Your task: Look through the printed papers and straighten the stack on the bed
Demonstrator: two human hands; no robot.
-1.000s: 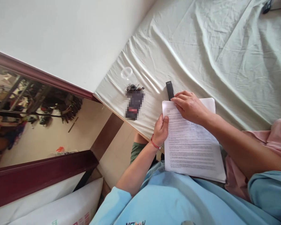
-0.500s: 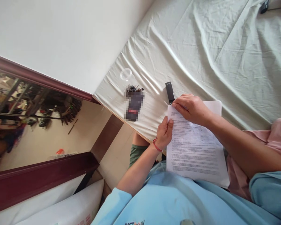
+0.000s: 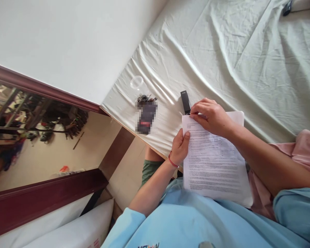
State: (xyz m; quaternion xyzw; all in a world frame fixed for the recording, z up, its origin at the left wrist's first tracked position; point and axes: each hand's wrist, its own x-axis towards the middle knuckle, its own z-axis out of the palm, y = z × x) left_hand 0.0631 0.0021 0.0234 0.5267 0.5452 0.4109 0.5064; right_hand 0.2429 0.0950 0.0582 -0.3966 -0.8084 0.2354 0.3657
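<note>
A stack of printed paper sheets [image 3: 212, 165] rests against my lap, its text facing up. Its left edge is gripped by my left hand [image 3: 180, 146], the thumb lying on top near the upper corner. My right hand [image 3: 210, 115] reaches over the top of the pages, with thumb and index finger pinched on the upper left corner. Just beyond that corner, a black oblong object that looks like a stapler [image 3: 185, 102] lies on the bed sheet. Neither hand holds it.
The pale green bed sheet [image 3: 196, 58] is wrinkled. To the left on it lie a clear plastic cup [image 3: 137, 82], a bunch of keys [image 3: 146, 98] and a dark blurred-out item [image 3: 146, 117]. A maroon-framed mirror [image 3: 54, 137] and a white sack [image 3: 93, 224] stand at left.
My right index finger has lifted and curled slightly, with the pinch still at the paper's corner. My left hand keeps its grip. The whole view has shifted a little.
</note>
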